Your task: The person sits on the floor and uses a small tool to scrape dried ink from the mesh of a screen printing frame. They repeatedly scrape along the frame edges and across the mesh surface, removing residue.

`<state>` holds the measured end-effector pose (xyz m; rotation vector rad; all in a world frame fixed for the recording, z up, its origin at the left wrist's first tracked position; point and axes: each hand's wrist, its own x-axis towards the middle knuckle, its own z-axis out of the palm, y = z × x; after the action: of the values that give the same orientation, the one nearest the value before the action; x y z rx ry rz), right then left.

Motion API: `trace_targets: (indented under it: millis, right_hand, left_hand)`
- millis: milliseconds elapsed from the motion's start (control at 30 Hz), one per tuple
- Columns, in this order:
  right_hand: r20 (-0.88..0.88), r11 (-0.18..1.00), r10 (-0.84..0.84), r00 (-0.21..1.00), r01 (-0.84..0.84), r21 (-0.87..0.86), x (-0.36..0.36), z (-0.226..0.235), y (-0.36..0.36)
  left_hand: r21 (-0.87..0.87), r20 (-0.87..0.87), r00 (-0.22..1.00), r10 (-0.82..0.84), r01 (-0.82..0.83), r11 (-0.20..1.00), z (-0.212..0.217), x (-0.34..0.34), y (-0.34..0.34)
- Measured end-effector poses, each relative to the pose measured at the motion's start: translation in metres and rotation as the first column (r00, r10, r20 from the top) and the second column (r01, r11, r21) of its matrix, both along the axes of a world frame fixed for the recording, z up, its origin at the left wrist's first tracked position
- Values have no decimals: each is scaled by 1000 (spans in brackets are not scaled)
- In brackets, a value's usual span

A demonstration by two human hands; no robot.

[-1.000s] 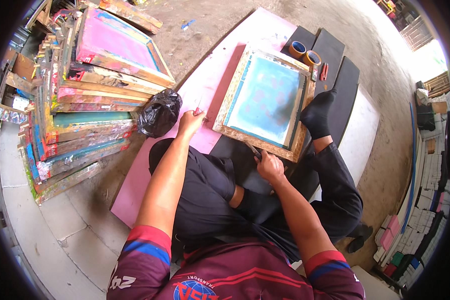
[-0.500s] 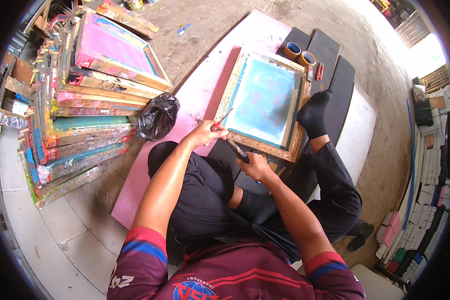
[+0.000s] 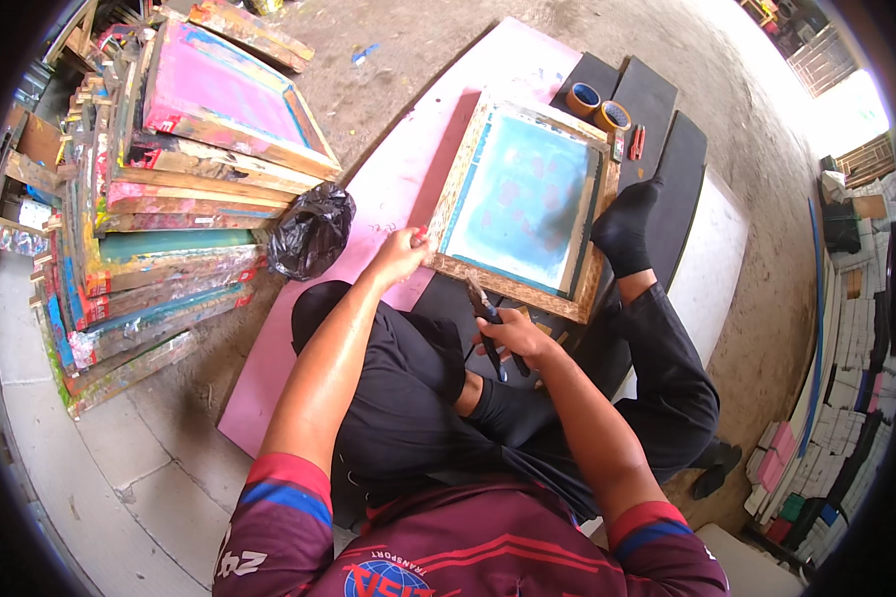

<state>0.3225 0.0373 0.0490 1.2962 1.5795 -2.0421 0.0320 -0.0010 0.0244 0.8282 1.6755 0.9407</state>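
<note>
A wooden screen-printing frame [image 3: 595,289] with blue mesh lies in front of me on the boards. By its near left corner my left hand [image 3: 396,259] is closed around a small red-handled tool [image 3: 419,237]; most of the tool is hidden, so I cannot tell its kind. Just off the frame's near edge, my right hand [image 3: 516,336] grips a pair of dark-handled pliers [image 3: 488,310]. The pliers' head points toward the frame, and their handles are spread apart.
Stacked used screen frames [image 3: 219,154] stand at the left, with a black plastic bag [image 3: 312,231] beside them. Two tape rolls [image 3: 583,98] and a red cutter [image 3: 637,142] lie beyond the frame's right side. My socked foot [image 3: 627,227] rests along that side.
My left hand has moved slightly left and up, away from the pliers, turning the red-handled tool. In my right hand the pliers' handles have spread.
</note>
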Motion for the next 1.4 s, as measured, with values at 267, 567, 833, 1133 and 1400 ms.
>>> trace_targets:
  millis: [267,567,833,1133,1400]
  right_hand:
    - [93,996,-49,995,55,-66,26,-7,10]
    - [125,994,0,992,14,-111,21,-15,28]
    - [407,890,252,878,-375,258,2,2,32]
    - [473,585,42,880,-406,702,15,-27,-5]
    - [414,493,27,910,-373,786,21,-40,-11]
  left_hand:
    - [-66,-109,956,273,-281,958,-19,-32,8]
    - [-66,-120,954,274,-284,957,-14,-28,8]
    - [-137,-391,907,159,-228,964,-37,-39,5]
    - [-263,-537,839,84,-262,929,-25,-44,6]
    - [-190,-652,736,186,-395,899,-25,-48,1]
